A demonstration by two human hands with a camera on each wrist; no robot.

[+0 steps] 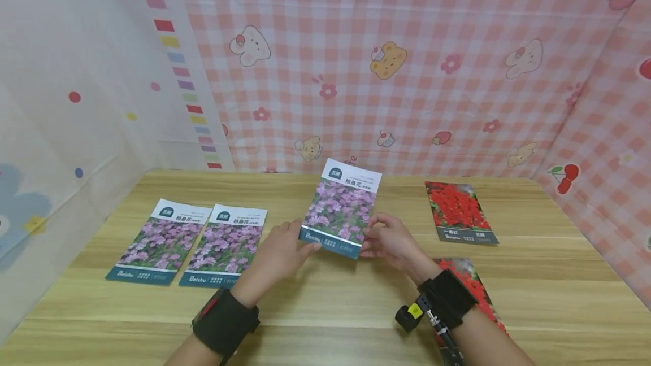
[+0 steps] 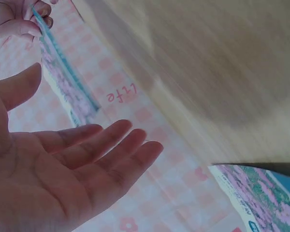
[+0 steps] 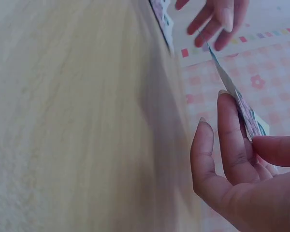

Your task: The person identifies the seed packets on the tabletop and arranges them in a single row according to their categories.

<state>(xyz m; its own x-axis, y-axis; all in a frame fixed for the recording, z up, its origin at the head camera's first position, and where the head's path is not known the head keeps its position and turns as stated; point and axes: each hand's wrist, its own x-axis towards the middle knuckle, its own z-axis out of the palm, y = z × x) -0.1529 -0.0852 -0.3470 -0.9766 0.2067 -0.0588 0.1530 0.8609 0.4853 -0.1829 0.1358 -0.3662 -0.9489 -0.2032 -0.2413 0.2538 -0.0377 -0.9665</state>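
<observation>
A seed packet with pink-purple flowers (image 1: 339, 208) is held up, tilted, above the middle of the table. My right hand (image 1: 390, 242) pinches its right edge between thumb and fingers; the right wrist view shows the thumb (image 3: 278, 150) on the printed face and fingers behind. My left hand (image 1: 280, 253) is by the packet's lower left corner. In the left wrist view its fingers (image 2: 118, 159) are extended with the palm showing, apart from the packet (image 2: 67, 82). Two matching packets lie left of it, one (image 1: 157, 242) farther out and one (image 1: 226, 244) closer to the left hand.
A red-flower packet (image 1: 459, 210) lies at the back right of the wooden table (image 1: 325, 321). Another red-flower packet (image 1: 475, 281) lies in front of it, partly hidden under the right forearm. A pink checked cloth (image 1: 330, 72) hangs behind the table.
</observation>
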